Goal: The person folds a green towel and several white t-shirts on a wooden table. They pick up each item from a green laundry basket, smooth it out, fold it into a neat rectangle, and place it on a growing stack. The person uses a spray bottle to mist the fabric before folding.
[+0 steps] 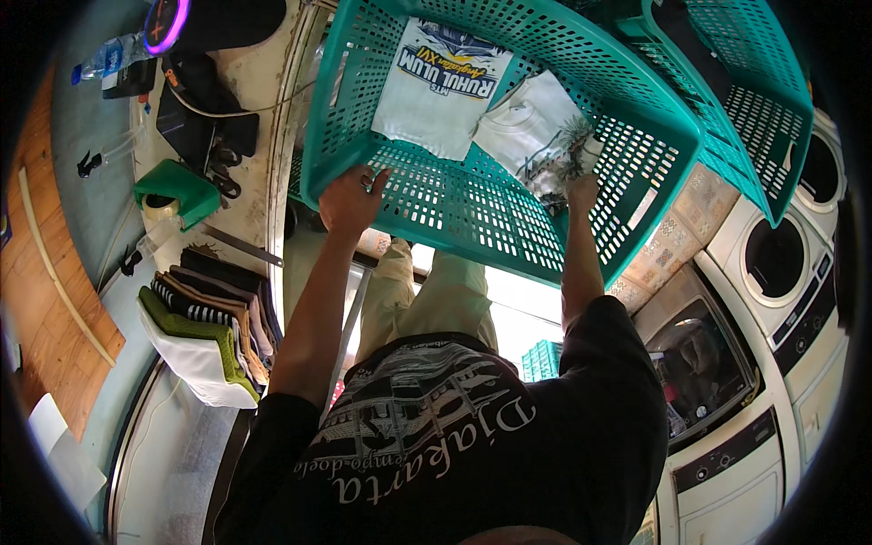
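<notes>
In front of me is a large teal plastic laundry basket (470,218) with slotted walls, tilted so its inside faces me. My left hand (353,199) grips its near rim at the left, a ring on one finger and the thumb over the inner side. My right hand (581,192) reaches over the rim at the right and touches a folded white T-shirt (521,126) with a grey print. Its fingers are hidden by the cloth. Another folded white T-shirt (422,116), bearing printed writing, lies to the left inside the basket.
A second teal basket (763,129) with dark cloth stands at upper right. Front-loading laundry machines (776,255) line the right. At left are a stack of folded clothes (204,320), a green tape dispenser (178,194), a water bottle (112,58) and a cable (225,112).
</notes>
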Action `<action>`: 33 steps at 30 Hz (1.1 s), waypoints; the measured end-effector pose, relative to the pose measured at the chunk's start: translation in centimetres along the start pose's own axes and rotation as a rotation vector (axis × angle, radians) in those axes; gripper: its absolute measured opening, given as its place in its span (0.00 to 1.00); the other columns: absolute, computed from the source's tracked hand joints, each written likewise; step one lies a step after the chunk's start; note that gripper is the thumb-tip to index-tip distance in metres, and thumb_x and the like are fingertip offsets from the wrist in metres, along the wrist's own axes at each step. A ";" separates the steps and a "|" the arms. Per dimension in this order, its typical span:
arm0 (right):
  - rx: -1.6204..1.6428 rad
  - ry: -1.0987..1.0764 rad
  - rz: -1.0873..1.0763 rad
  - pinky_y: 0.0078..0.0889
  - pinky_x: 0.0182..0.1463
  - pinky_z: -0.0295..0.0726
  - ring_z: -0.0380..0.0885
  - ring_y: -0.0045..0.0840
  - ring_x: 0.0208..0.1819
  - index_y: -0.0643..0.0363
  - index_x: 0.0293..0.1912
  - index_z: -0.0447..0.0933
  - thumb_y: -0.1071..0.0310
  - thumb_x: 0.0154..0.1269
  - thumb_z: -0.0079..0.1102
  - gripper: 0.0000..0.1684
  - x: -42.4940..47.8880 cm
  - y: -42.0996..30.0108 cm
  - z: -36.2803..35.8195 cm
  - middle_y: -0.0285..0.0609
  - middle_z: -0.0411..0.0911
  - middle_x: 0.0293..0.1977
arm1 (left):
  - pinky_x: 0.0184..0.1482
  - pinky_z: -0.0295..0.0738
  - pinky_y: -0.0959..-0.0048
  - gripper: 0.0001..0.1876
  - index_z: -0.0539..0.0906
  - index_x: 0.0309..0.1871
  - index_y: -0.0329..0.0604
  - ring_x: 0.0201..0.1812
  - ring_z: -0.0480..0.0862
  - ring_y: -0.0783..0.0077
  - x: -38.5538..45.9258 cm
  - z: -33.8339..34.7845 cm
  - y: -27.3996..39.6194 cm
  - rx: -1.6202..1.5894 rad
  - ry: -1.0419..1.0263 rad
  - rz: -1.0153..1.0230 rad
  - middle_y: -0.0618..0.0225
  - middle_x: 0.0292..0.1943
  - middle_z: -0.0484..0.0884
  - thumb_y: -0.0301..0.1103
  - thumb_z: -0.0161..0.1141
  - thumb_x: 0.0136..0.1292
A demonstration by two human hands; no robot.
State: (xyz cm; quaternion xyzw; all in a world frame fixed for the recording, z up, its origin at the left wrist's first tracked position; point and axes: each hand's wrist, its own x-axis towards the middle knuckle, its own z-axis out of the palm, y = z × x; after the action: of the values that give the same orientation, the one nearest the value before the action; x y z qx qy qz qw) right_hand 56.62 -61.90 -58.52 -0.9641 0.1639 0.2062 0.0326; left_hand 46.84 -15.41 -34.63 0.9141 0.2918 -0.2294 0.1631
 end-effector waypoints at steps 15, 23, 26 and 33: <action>0.322 0.102 0.252 0.56 0.45 0.84 0.83 0.60 0.41 0.77 0.45 0.62 0.57 0.67 0.53 0.27 0.0 -3.1 -1.0 0.73 0.79 0.37 | 0.33 0.83 0.62 0.21 0.85 0.30 0.48 0.29 0.88 0.62 -0.1 0.2 -0.2 -0.023 0.072 0.016 0.71 0.26 0.87 0.58 0.66 0.62; 0.192 0.074 -0.059 0.55 0.47 0.82 0.82 0.59 0.42 0.70 0.51 0.67 0.57 0.64 0.61 0.27 0.4 0.1 1.0 0.65 0.80 0.41 | 0.33 0.82 0.62 0.20 0.85 0.30 0.48 0.30 0.88 0.62 -0.2 0.2 -0.2 -0.045 0.088 0.032 0.71 0.27 0.87 0.56 0.66 0.62; 0.062 0.006 -0.086 0.52 0.48 0.83 0.83 0.57 0.43 0.65 0.51 0.70 0.49 0.58 0.68 0.33 1.4 0.8 2.3 0.60 0.81 0.41 | 0.32 0.82 0.62 0.20 0.85 0.29 0.47 0.30 0.88 0.62 -0.2 0.2 -0.3 -0.058 0.102 0.036 0.71 0.27 0.87 0.56 0.67 0.62; 0.382 0.122 -0.256 0.48 0.41 0.84 0.83 0.56 0.37 0.74 0.50 0.64 0.57 0.62 0.66 0.32 -0.6 -2.5 -0.3 0.64 0.80 0.35 | 0.32 0.82 0.61 0.21 0.85 0.28 0.48 0.29 0.87 0.62 0.1 0.7 -0.8 -0.085 0.110 0.036 0.71 0.26 0.86 0.57 0.67 0.61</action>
State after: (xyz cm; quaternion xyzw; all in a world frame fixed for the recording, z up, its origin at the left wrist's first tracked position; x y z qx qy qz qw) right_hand 57.03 -59.45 -58.07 -0.9641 0.0778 0.1073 0.2302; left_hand 46.24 -15.07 -35.37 0.9227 0.2932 -0.1635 0.1894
